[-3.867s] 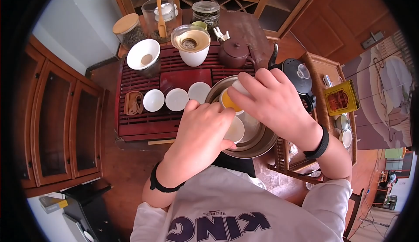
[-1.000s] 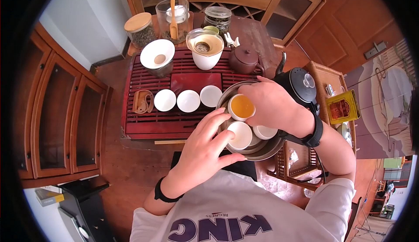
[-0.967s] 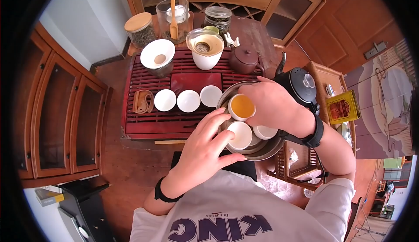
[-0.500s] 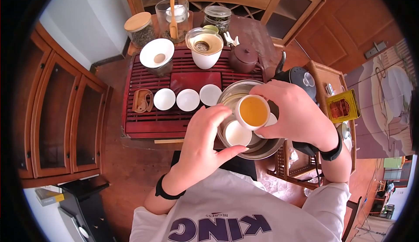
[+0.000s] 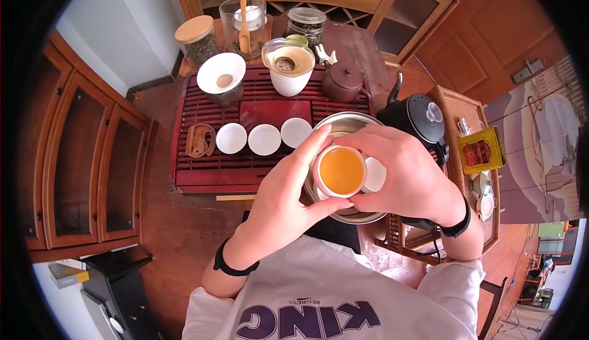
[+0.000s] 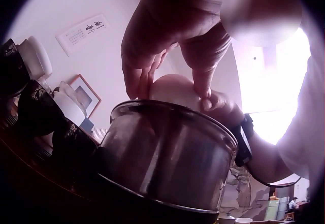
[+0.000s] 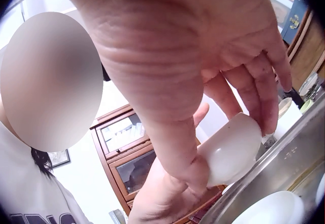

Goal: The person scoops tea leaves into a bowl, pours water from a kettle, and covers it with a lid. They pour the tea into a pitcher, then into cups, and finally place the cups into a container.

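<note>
Between my hands is a white teacup [image 5: 341,172] of amber tea, held upright over a steel basin [image 5: 348,116]. My left hand [image 5: 277,194] holds its left side, with fingers along the far wall and the thumb near my body. From the other side my right hand [image 5: 400,169] grips the same cup, its thumb meeting the left thumb. In the left wrist view, the cup [image 6: 175,91] shows above the basin's rim. The right wrist view shows the cup's smooth side [image 7: 233,150] between thumb and fingers, with another white cup [image 7: 271,210] inside the basin.
On the red slatted tea tray [image 5: 208,183] stand white cups [image 5: 265,139], a strainer on a white pitcher [image 5: 291,81] and a brown teapot [image 5: 342,82]. A black kettle [image 5: 423,119] is close behind my right hand. Glass jars [image 5: 199,40] stand farther back.
The tea-filled cup has risen off the other cups and come toward my body, now level. My left hand, loosely spread beside it earlier, has closed in on its left side.
</note>
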Motion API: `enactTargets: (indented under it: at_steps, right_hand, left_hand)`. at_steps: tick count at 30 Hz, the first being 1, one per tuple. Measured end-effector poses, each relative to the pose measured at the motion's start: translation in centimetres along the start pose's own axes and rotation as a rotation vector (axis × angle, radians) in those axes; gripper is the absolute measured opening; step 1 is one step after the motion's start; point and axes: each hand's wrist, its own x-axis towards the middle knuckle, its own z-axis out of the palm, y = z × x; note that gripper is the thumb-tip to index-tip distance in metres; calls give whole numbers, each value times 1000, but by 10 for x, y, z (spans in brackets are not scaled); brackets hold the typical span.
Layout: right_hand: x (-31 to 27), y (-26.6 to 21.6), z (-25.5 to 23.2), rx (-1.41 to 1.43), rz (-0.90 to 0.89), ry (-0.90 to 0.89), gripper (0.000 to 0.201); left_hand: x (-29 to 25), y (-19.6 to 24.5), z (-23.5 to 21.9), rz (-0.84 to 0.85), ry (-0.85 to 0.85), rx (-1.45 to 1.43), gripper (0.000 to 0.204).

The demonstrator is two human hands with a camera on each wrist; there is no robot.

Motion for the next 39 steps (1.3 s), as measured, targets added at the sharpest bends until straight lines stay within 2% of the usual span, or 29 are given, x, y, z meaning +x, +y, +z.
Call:
enactTargets:
  at_steps: [6, 11, 15, 20, 24, 29, 32, 33, 34, 36, 39]
  right_hand:
    - [4, 4, 11, 73, -58, 52, 57]
    - [6, 4, 14, 92, -74, 49, 58]
    - [7, 2, 14, 188, -40, 14, 58]
    - [8, 4, 15, 235, 22, -2, 61]
    - [9, 8, 18, 283, 44, 19, 68]
    - [11, 5, 16, 277, 103, 17, 68]
    - [11, 6, 12, 274, 100, 11, 67]
    - [11, 6, 9, 276, 124, -21, 70]
    - [10, 7, 7, 279, 150, -50, 73]
    - [10, 8, 3, 310, 176, -42, 73]
    - [11, 12, -4, 342, 251, -43, 74]
  left_hand:
    - [-1, -1, -7, -32, 19, 9, 101]
    - [-6, -7, -6, 17, 88, -50, 103]
    - [-9, -9, -6, -13, 85, -100, 102]
    - [-9, -12, -6, -7, 161, -128, 98]
    - [-11, -17, -8, 1, 134, -79, 100]
    - [-8, -26, -6, 140, 220, -85, 109]
    - [-16, -33, -10, 137, 239, -39, 109]
    - [-18, -33, -11, 120, 290, -19, 98]
    - [-23, -36, -13, 123, 286, -19, 98]
    - [-33, -46, -17, 85, 344, 81, 72]
    - [-38, -47, -19, 124, 327, 213, 22]
